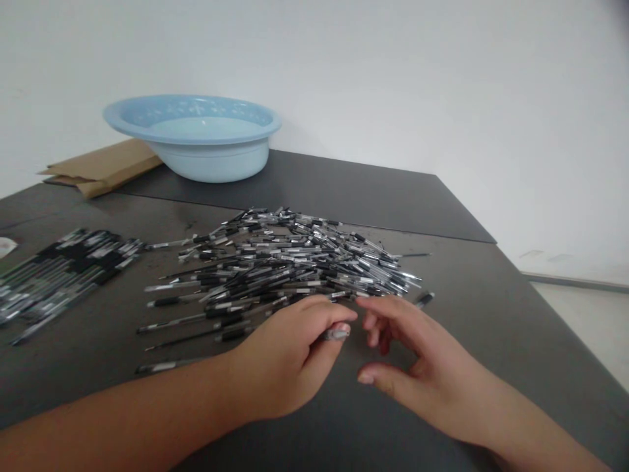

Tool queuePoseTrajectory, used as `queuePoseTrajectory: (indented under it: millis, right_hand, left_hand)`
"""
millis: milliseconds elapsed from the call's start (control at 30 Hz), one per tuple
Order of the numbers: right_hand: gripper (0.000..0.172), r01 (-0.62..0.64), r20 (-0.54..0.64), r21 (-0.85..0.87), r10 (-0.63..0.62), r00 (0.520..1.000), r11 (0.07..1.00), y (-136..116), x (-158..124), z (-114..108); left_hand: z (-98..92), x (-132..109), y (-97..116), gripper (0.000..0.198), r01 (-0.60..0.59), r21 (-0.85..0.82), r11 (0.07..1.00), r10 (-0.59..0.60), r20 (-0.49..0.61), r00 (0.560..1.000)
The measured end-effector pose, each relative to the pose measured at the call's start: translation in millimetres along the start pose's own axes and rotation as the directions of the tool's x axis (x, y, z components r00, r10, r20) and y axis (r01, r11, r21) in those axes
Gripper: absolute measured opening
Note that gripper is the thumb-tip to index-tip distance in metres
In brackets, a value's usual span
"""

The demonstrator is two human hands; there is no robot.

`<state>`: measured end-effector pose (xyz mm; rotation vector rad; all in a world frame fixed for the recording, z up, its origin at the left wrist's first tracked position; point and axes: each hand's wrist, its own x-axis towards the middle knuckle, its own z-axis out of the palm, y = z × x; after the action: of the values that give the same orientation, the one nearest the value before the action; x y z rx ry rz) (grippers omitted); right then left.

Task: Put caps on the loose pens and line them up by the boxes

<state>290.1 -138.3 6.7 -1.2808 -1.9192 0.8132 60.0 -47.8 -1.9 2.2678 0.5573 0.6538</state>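
In front of the pen pile, my left hand (289, 354) is closed round a clear pen (337, 334). Only one end of that pen sticks out between thumb and forefinger; the rest is hidden in the palm. Just to its right is my right hand (417, 360), thumb and fingers apart, nothing between them. Behind both hands spreads a loose pile of clear and black pens (295, 262), pointing various ways. Several single pens lie left of my left hand, partly covered by my forearm.
A neater batch of pens (69, 269) lies at the left of the dark table (491, 314). At the back stands a light-blue basin (216, 160), beside a brown paper bag (108, 167). A white wall (393, 78) rises behind the table.
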Motion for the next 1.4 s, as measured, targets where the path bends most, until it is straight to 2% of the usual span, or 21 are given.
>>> queuePoseTrajectory:
  millis: [267,367,533,633,700,867,1000,1133,1300,1333,1400]
  right_hand:
    - [0.055,0.010,0.003,-0.069,-0.009,1.000,0.998,4,6,0]
    - [0.050,0.053,-0.016,-0.057,-0.054,0.998,0.997,7,7,0]
    - [0.054,0.224,-0.095,-0.008,-0.224,0.970,0.975,1,2,5]
    - [0.054,0.270,-0.076,-0.103,-0.278,0.957,0.957,-9,0,8]
    - [0.047,0.285,-0.056,-0.167,-0.298,0.953,0.944,-12,1,10]
    - [0.030,0.224,-0.117,-0.266,-0.262,0.958,0.938,-5,4,10]
    - [0.016,0.121,-0.171,-0.371,-0.195,0.966,0.921,1,5,7]
    - [0.006,0.078,-0.162,-0.408,-0.156,0.974,0.910,0,7,5]
    - [0.012,0.012,-0.117,-0.389,-0.062,0.991,0.921,0,8,4]
    - [0.007,0.012,-0.110,-0.386,-0.059,0.992,0.922,1,8,3]
    - [0.016,0.060,-0.086,-0.397,-0.102,0.991,0.916,4,7,0]
  left_hand:
    - [-0.3,2,4,0.021,-0.028,-0.110,0.994,0.026,-0.020,0.999]
    - [-1.1,2,4,0.019,-0.019,-0.123,0.992,0.016,-0.026,1.000]
    - [-0.5,1,2,0.024,0.016,-0.049,0.999,-0.013,0.074,0.997]
    - [3.1,0,0,0.029,0.016,0.023,1.000,-0.019,0.124,0.992]
    - [5.6,-1,0,0.031,0.014,0.059,0.998,-0.022,0.137,0.990]
    - [7.9,0,1,0.024,0.057,0.086,0.995,-0.064,0.078,0.995]
    - [7.8,1,0,0.017,-0.009,0.065,0.998,0.007,0.035,0.999]
    - [7.0,2,-4,0.020,-0.055,0.138,0.989,0.049,0.047,0.998]
    - [5.5,3,-8,0.023,-0.052,0.208,0.977,0.039,0.065,0.997]
    - [5.3,3,-8,0.022,-0.047,0.205,0.978,0.035,0.059,0.998]
    - [5.3,3,-9,0.022,-0.034,0.196,0.980,0.027,0.037,0.999]
